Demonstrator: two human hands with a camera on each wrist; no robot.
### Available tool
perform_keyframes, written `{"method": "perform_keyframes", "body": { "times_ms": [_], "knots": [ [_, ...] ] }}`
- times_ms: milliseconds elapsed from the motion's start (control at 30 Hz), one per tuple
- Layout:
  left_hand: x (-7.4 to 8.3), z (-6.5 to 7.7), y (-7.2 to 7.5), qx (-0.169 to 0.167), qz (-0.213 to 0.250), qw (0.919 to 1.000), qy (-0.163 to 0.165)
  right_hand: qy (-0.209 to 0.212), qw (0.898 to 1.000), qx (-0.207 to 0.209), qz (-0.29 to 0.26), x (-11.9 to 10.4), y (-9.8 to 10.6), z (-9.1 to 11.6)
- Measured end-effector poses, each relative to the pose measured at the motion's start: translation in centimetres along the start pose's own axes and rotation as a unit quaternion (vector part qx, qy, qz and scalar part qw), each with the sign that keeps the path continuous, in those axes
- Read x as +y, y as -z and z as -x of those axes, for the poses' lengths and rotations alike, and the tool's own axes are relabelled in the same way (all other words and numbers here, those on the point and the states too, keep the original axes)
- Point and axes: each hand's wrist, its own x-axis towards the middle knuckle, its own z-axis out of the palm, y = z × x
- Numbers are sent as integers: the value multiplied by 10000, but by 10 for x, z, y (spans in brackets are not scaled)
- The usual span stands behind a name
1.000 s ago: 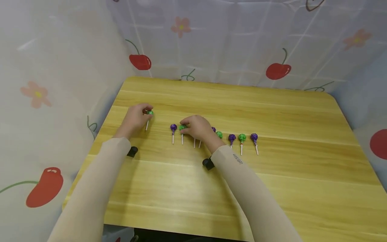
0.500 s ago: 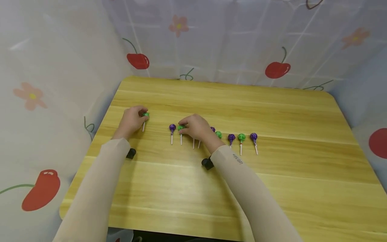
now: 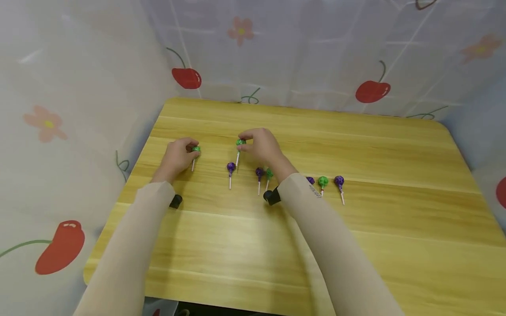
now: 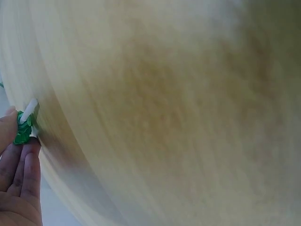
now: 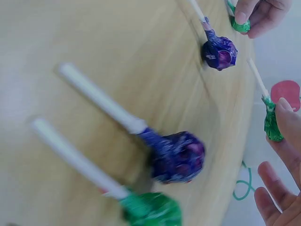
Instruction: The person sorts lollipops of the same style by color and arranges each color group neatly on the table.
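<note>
In the head view, the left hand (image 3: 175,158) pinches a green lollipop (image 3: 196,149) and the right hand (image 3: 266,147) pinches a second green lollipop (image 3: 240,142); I can't tell if their sticks (image 3: 238,159) touch the table (image 3: 221,245), and the right sleeve (image 3: 328,228) hides part of the other lollipops (image 3: 231,166). The left wrist view cuts off the left hand, and the table is blurry. The right wrist view cuts off the right hand and a blurry green candy (image 5: 153,210) at the bottom.
</note>
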Motion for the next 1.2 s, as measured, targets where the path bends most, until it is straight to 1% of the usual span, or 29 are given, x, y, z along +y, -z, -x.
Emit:
{"method": "perform_keyframes", "body": {
  "times_ms": [100, 200, 300, 400, 533, 667, 900, 1067, 1200],
  "knots": [
    [1, -1, 0, -36, -15, 10000, 44, 32, 9999, -44, 140, -6, 1, -10],
    [3, -1, 2, -45, -90, 9999, 13, -13, 9993, -137, 354, -8, 1, -18],
    [7, 0, -1, -35, -105, 9999, -94, -88, 9977, -214, 631, -5, 1, -19],
    [10, 1, -3, -32, -54, 9999, -141, -169, 9961, -361, 791, -1, 0, -17],
    [12, 1, -5, -59, -9, 9998, -167, -252, 9939, -561, 920, 4, -3, -15],
    [12, 1, -5, -38, 22, 9998, -183, -276, 9920, -645, 1051, 7, -7, -12],
    [17, 3, -5, -8, 66, 9999, -158, -300, 9920, -640, 1047, 8, -4, -8],
    [14, 3, -7, 25, 14, 9997, -254, -328, 9942, -593, 838, 10, 2, -2],
    [12, 4, -8, 56, -14, 9993, -360, -397, 9957, -477, 686, 13, 13, 3]
  ]
}}
